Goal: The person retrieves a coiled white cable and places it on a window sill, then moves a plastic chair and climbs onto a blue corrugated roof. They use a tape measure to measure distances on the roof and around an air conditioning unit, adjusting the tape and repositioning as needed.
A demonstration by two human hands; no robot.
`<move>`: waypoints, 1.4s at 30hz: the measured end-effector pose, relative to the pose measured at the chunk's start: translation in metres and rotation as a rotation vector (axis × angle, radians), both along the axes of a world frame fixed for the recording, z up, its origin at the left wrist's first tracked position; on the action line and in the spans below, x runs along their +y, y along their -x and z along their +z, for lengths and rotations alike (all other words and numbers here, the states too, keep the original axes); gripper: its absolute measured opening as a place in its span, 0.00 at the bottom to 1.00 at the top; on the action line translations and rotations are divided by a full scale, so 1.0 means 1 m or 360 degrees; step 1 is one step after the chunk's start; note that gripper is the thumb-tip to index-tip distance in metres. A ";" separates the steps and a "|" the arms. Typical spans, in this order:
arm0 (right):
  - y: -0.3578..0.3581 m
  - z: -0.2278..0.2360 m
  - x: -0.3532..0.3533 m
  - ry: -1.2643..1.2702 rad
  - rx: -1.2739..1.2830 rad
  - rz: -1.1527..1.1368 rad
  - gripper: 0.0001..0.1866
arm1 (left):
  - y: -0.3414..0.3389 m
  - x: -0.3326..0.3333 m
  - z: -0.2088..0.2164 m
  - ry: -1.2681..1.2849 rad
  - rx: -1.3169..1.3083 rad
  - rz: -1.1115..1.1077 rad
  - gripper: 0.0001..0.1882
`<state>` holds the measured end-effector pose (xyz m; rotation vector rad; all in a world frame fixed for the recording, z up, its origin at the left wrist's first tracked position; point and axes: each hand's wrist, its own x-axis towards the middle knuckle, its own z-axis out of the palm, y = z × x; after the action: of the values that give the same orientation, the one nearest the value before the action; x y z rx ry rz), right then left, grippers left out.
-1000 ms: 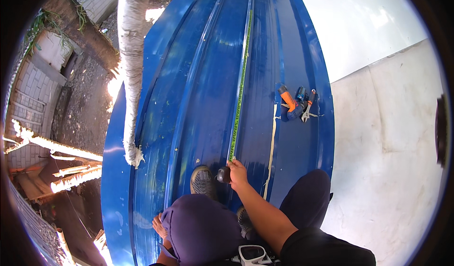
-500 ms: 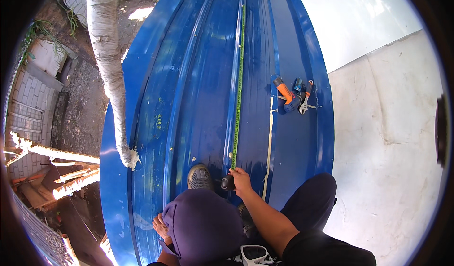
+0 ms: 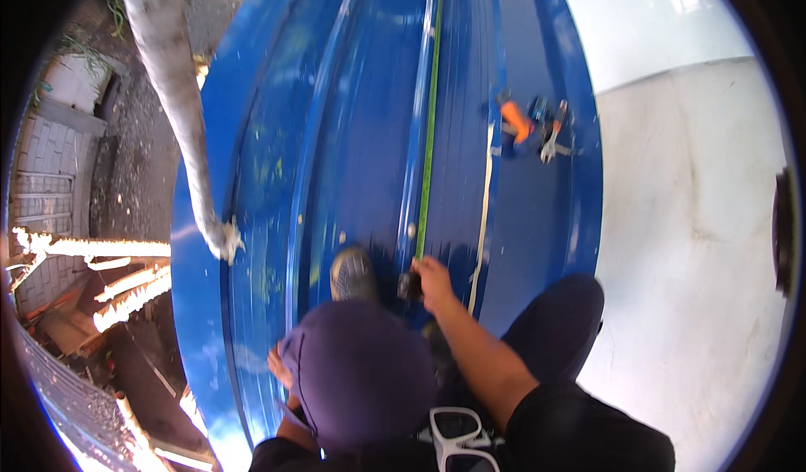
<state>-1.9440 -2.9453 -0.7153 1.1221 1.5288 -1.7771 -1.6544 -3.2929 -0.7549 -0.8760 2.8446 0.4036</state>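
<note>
A tape measure with a dark case (image 3: 409, 285) is in my right hand (image 3: 433, 282), whose fingers are closed around its near end. Its green blade (image 3: 430, 136) runs straight away from me along a raised rib of the blue ribbed metal sheet (image 3: 369, 161). The blade's far end lies past the picture's top edge. My left hand (image 3: 277, 366) rests on the sheet beside my bent left knee (image 3: 357, 363). The knee hides part of that hand; its visible fingers lie on the metal with nothing seen in them.
An orange and blue power tool (image 3: 517, 123) lies on the sheet at right, beside an adjustable wrench (image 3: 550, 146). A pale strip (image 3: 484, 212) runs nearby. At left, a whitish wrapped pole (image 3: 172, 86) overhangs the sheet. Ground (image 3: 126, 195) shows beyond its left edge; a white surface (image 3: 672, 178) adjoins right.
The view has shifted, so the sheet, tools and pole sit higher in the picture. My right hand stays on the tape measure, and my left hand keeps its place by the knee.
</note>
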 end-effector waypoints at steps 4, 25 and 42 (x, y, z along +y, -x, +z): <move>-0.003 -0.005 0.004 -0.0113 0.0077 -0.0047 0.05 | 0.003 -0.005 0.000 0.0002 -0.0156 -0.0009 0.22; 0.004 -0.011 -0.029 -0.0865 0.0160 0.0246 0.12 | -0.009 -0.012 -0.009 -0.0041 -0.0255 0.0007 0.24; 0.005 -0.007 -0.025 -0.0875 0.0139 0.0220 0.07 | -0.010 -0.012 -0.011 -0.0096 -0.0304 0.0005 0.27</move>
<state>-1.9492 -2.9699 -0.7221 1.1526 2.1716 -1.3616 -1.6442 -3.3049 -0.7663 -0.8587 2.6439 0.3818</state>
